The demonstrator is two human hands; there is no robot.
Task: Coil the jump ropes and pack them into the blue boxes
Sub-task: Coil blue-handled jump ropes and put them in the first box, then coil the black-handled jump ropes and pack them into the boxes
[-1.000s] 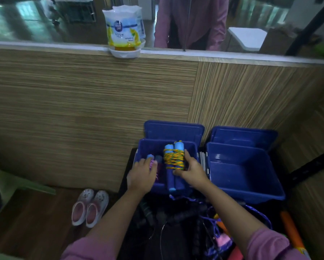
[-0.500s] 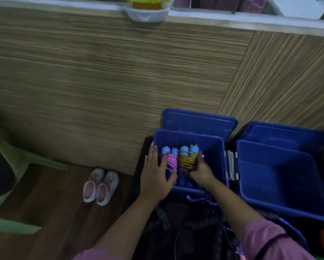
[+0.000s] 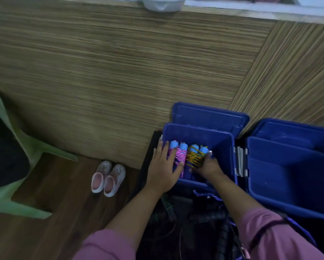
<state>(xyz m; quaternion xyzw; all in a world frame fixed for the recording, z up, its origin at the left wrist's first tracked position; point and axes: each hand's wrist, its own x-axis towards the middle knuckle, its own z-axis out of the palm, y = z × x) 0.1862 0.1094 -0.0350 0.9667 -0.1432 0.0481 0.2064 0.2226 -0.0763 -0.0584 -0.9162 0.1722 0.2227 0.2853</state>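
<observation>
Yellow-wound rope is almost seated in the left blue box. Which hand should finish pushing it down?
Right. The right hand already grips the yellow-wound coiled jump rope inside the left blue plastic box. The left hand lies flat on the pink-wound coiled jump rope beside it, steadying it.

Two coiled ropes [image 3: 187, 156] lie in the box [image 3: 223, 143] between both hands; another box [image 3: 288, 194] right of the right hand [image 3: 207, 167].

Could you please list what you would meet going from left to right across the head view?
Green chair → pair of shoes → left hand → pink-wrapped rope → yellow-wrapped rope → right hand → empty blue box.
</observation>
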